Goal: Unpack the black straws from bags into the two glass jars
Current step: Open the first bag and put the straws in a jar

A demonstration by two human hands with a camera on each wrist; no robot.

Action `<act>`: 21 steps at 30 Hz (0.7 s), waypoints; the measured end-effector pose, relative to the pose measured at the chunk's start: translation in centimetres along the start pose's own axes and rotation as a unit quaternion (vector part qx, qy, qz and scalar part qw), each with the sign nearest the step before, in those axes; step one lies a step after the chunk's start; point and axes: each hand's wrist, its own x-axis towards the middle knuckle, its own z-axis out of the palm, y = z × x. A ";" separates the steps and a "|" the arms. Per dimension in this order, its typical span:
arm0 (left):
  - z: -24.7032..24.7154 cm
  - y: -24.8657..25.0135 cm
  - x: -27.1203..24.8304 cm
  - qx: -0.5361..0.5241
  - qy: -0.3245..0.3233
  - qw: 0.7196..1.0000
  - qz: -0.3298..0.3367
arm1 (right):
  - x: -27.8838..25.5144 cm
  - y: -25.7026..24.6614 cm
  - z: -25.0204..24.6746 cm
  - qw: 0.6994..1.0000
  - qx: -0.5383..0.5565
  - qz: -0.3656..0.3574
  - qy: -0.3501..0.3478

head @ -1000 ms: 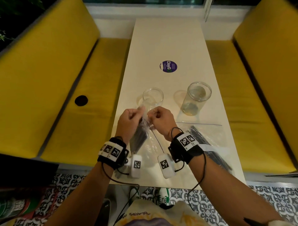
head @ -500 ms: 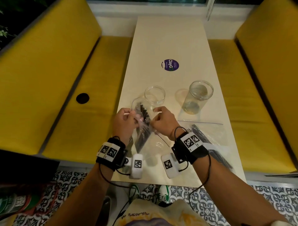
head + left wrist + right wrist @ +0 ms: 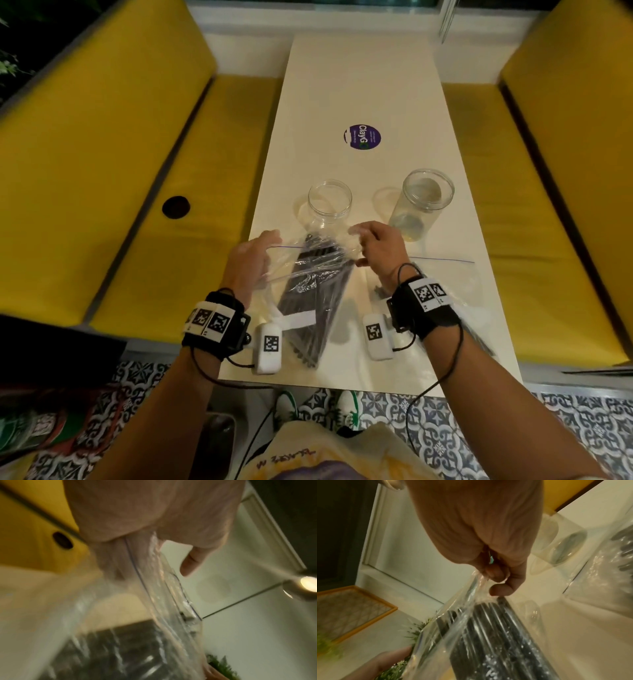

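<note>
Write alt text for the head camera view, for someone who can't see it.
Two hands, left hand and right hand, pull apart the top of a clear bag of black straws over a white table. Two empty glass jars stand just beyond; a second bag lies under the right wrist.

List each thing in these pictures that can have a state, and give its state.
Held bag: lifted, top pulled apart.
Straws: inside the bag.
Left jar: upright, lidless, empty.
Right jar: upright, lidless, no straws.
Second bag: flat on table.
Left hand: gripping bag.
Right hand: pinching bag.
</note>
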 end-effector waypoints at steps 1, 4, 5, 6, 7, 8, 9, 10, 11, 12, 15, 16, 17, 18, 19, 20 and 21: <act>0.0 0.2 -0.3 0.035 -0.015 0.999 0.022 | 0.0 0.2 -0.1 1.000 -0.013 -0.007 0.003; 0.4 -0.2 0.0 0.123 0.034 0.988 0.084 | -0.9 0.0 0.6 0.999 0.009 -0.016 -0.045; 0.6 -0.4 0.1 0.148 0.078 0.981 0.101 | -1.4 -0.2 0.9 0.996 0.030 -0.016 -0.078; 0.6 -0.6 0.2 0.157 0.114 0.976 0.102 | -1.9 -0.2 0.9 0.993 0.028 -0.019 -0.111; 0.6 -0.8 0.3 0.142 0.137 0.976 0.092 | -2.4 -0.1 0.8 0.990 0.000 -0.028 -0.139; 0.7 -0.8 0.5 0.095 0.147 0.982 0.069 | -3.0 0.0 0.8 0.985 -0.045 -0.035 -0.164; 0.9 -0.6 0.4 0.034 0.148 0.988 0.036 | -3.6 0.3 0.9 0.977 -0.086 -0.038 -0.193; 1.0 -0.4 0.4 -0.024 0.135 0.990 0.005 | -4.3 0.3 1.0 0.967 -0.119 -0.033 -0.224; 1.2 -0.4 0.3 -0.066 0.116 0.991 -0.021 | -4.7 0.6 1.4 0.959 -0.136 -0.023 -0.246; 1.3 -0.5 0.3 -0.089 0.089 0.991 -0.042 | -5.1 0.9 1.9 0.956 -0.145 -0.018 -0.254; 1.3 -0.7 -0.1 -0.085 0.016 0.995 -0.055 | -5.1 1.2 2.8 0.968 -0.143 -0.037 -0.201; 1.2 -0.5 -0.2 -0.061 0.012 0.997 -0.048 | -5.1 1.0 2.9 0.971 -0.140 -0.045 -0.189; 1.2 -0.5 -0.1 -0.045 0.028 0.998 -0.041 | -5.2 0.8 2.9 0.971 -0.136 -0.054 -0.190; 1.2 -0.5 0.1 -0.042 0.058 0.997 -0.040 | -5.2 0.6 2.8 0.969 -0.135 -0.062 -0.197; 1.1 -0.4 0.5 -0.055 0.087 0.993 -0.050 | -5.1 0.8 2.9 0.967 -0.135 -0.070 -0.205; 1.0 -0.2 0.8 -0.088 0.108 0.987 -0.080 | -5.1 0.8 2.9 0.966 -0.132 -0.077 -0.209; 0.9 -0.2 1.1 -0.134 0.119 0.978 -0.110 | -5.0 1.0 2.9 0.967 -0.125 -0.083 -0.208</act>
